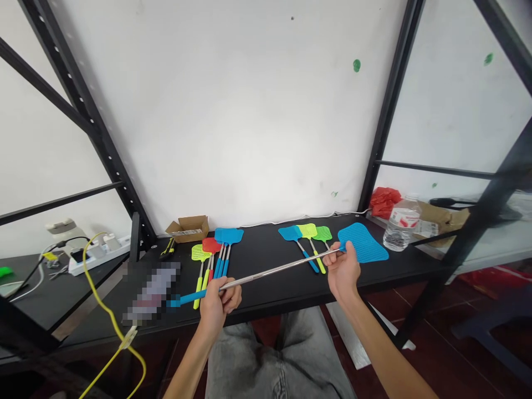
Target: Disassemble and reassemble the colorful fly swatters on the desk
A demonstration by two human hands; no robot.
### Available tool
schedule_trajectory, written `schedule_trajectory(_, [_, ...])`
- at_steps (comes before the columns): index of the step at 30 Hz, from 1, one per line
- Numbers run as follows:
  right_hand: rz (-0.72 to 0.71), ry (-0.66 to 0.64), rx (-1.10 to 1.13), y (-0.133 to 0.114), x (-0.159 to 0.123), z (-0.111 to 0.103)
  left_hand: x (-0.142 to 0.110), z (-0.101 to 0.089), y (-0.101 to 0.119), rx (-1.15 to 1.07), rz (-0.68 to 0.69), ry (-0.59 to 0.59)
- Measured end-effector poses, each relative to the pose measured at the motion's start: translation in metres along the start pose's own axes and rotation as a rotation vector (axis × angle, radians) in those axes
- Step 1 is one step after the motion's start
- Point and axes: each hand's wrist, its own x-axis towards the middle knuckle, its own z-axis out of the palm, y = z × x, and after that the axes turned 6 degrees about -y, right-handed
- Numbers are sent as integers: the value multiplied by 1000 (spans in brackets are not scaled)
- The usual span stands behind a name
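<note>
A blue fly swatter with its metal rod drawn out long is held across the front of the black table. My left hand is closed around the rod where it meets the blue handle. My right hand grips the other end of the rod, just below the mesh head. Behind my left hand lies a group of short swatters in yellow-green, red and blue, with a yellow-green one nearest. Left of my right hand lie a blue swatter, a yellow one and a green one.
A small open cardboard box stands at the back left, near a yellow-and-black cutter. A blurred-out object and a yellow cable lie left. At right are a water bottle, a red bag and a black shelf post.
</note>
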Motion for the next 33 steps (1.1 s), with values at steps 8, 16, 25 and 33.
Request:
schedule_trajectory(8, [-17, -55, -70, 4, -1, -3, 0, 0, 0, 2, 3, 37])
schedule_trajectory(16, [-10, -39, -84, 7, -7, -2, -1, 1, -2, -13, 15, 28])
schedule_trajectory(25, [13, -21, -98, 19, -21, 9, 0, 0, -12, 15, 16, -11])
schedule_trajectory(33, [91, -131, -165, 45, -60, 18, -2, 14, -31, 93, -20, -51])
